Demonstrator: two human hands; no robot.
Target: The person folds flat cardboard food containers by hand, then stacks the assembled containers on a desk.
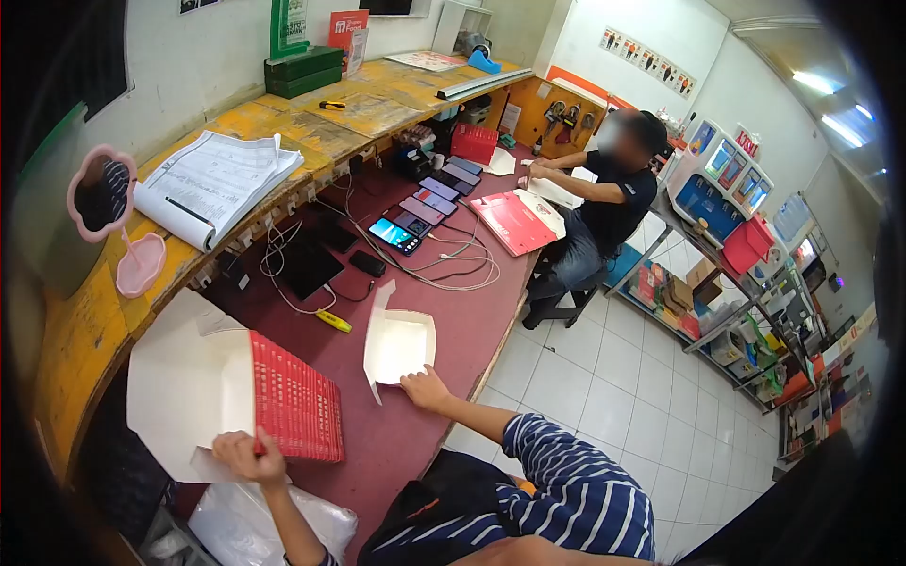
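Note:
My left hand (247, 457) is closed at the near corner of a nested stack of red and white paper food boxes (300, 401), its fingers curled over the edge. The stack lies on its side, with the white inside of the end box facing left. My right hand (427, 388) pinches the near corner of a single paper food box (406, 341). That box sits on the dark red desk with its white inside up and its lid flap raised on the left.
Several phones (436, 201) and cables lie further along the desk (377, 434). A yellow highlighter (334, 321) is beyond the stack; a plastic bag (269, 519) is below it. A co-worker (604, 189) sits at the far end handling boxes. Papers (212, 184) and a pink mirror (99, 189) occupy the yellow shelf.

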